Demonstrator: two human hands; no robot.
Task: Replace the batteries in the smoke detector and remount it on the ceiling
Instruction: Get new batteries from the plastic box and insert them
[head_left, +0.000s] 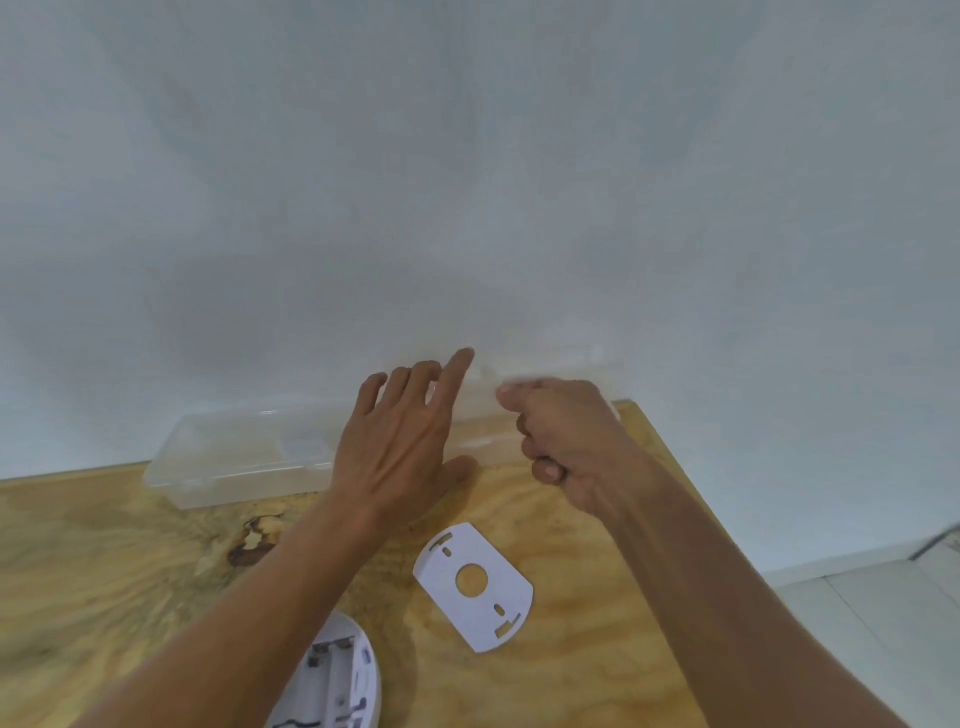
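Note:
The white smoke detector (337, 675) lies back-up at the table's near edge, and its open battery bay looks empty. To its right, flat on the wood, is the white mounting plate (475, 584) with a round hole. A clear plastic box (228, 457) sits along the back edge by the wall. My left hand (405, 441) is over the box's middle, fingers spread and index finger straight. My right hand (561, 436) is at the box's right end with curled fingers that seem to pinch the blurred, see-through lid edge (550, 376). No batteries are in view.
A wooden table (104, 561) stands against a plain white wall (467, 182). The table's right edge runs diagonally past my right forearm, with pale floor tiles (883, 613) beyond it.

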